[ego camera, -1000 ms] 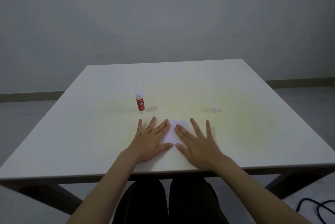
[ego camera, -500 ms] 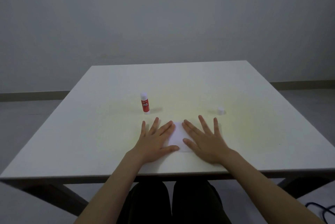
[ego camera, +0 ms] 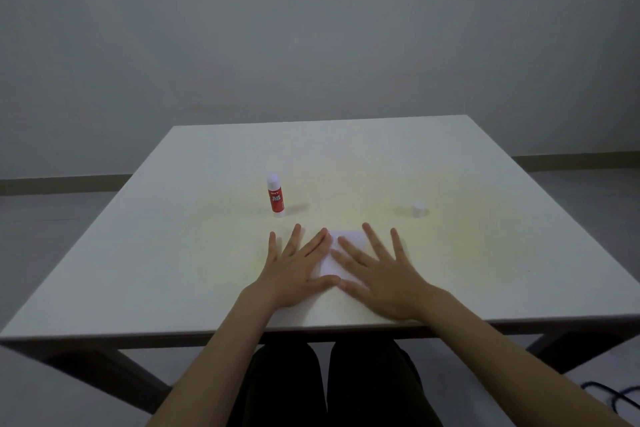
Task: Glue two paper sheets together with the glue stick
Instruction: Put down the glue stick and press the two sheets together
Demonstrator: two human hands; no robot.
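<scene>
Both hands flat, fingers spread, palms down on the white paper (ego camera: pixel 346 246) near the front edge of the bench (ego camera: pixel 138 271). Left hand (ego camera: pixel 294 271) covers the paper's left side, right hand (ego camera: pixel 377 277) the right and near part; only a strip of paper shows between them. Can't tell two sheets apart from here, it reads as one white patch. Neither hand pinches anything.

Glue stick (ego camera: pixel 276 196) stands upright just beyond the left hand's fingertips, top looks uncapped. Small white cap (ego camera: pixel 418 209) sits apart on the right, beyond the right hand.

Judging by that, step in hand is pressing the sheets together after gluing, task looks almost done.

To do it well: keep palms flat and push straight down, then smooth from the middle out to the edges so no bubble or wrinkle stays. Don't drag sideways, the top sheet may slip while the glue is wet. Press the corners too, then recap the stick
</scene>
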